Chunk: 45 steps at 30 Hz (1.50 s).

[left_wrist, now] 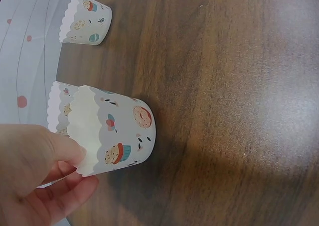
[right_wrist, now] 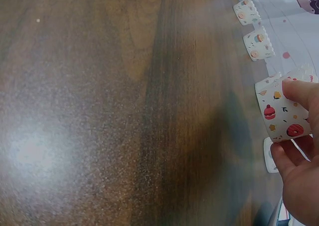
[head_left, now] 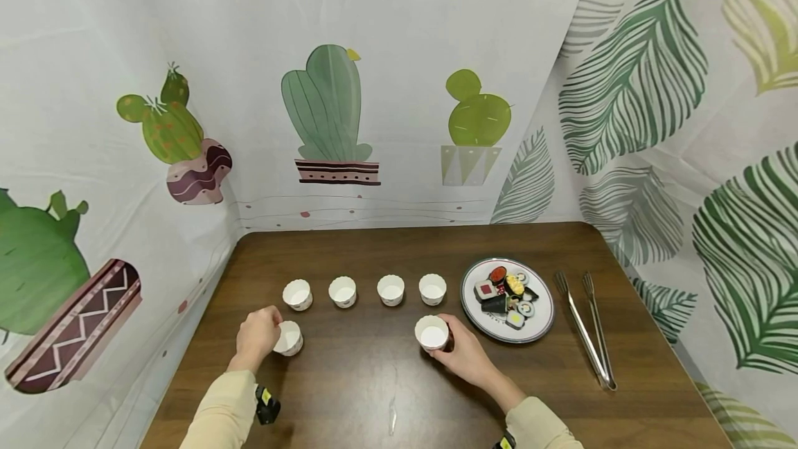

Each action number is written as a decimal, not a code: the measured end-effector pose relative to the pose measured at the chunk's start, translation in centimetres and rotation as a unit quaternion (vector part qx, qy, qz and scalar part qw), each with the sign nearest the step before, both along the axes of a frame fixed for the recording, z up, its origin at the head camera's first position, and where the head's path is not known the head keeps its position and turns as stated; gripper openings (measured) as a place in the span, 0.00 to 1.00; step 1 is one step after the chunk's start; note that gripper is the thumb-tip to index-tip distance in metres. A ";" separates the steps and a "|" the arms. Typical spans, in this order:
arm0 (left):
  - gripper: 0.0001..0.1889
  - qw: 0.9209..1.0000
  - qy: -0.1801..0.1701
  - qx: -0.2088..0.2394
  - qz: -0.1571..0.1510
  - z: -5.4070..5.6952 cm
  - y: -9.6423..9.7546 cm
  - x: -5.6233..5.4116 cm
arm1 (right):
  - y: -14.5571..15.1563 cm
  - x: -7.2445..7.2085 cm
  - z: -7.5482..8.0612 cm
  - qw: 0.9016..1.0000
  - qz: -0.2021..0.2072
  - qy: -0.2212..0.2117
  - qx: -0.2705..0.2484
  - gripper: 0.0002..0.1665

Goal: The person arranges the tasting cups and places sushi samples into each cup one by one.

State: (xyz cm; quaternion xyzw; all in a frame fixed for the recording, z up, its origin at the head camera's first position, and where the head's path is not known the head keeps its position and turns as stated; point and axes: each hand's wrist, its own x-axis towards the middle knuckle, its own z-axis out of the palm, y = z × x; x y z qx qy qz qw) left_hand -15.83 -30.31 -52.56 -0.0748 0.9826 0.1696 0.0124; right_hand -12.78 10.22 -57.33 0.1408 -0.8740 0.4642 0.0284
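My left hand [head_left: 257, 335] pinches the scalloped rim of a white paper baking cup [head_left: 289, 339], front left on the wooden table. Cupcake and donut prints show on that cup's side in the left wrist view. Toward the right, my right hand [head_left: 464, 355] grips another paper baking cup [head_left: 431, 333], thumb on one side and fingers on the other. Red sweets decorate this cup's wall [right_wrist: 277, 111]. Behind both hands, several matching cups [head_left: 342, 292] stand upright in a row. The insides visible from the head view look plain white.
At the right, a round plate [head_left: 541, 328] with a dark rim carries sushi-shaped pieces [head_left: 496, 304]. Beside it metal tongs [head_left: 589, 338] lie with their arms spread. A printed cloth [head_left: 399, 109] hangs along the table's [head_left: 349, 400] back and sides.
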 end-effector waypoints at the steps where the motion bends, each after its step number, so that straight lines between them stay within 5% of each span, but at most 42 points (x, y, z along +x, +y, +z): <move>1: 0.05 1.000 0.001 0.000 -0.001 0.0 0.0 0.0 | 0.0 0.0 0.0 1.000 0.000 -0.001 -0.001 0.38; 20: 0.09 1.000 -0.002 -0.011 -0.027 1.5 -0.2 -0.2 | 0.0 0.0 0.2 1.000 -0.003 0.010 -0.006 0.38; 36: 0.11 0.993 0.084 -0.011 -0.083 4.0 3.8 -0.7 | -0.2 0.0 0.0 1.000 -0.005 0.008 -0.005 0.38; 45: 0.11 0.989 0.104 -0.001 -0.108 5.0 6.7 -1.0 | -0.4 0.0 0.2 1.000 0.007 0.021 -0.003 0.39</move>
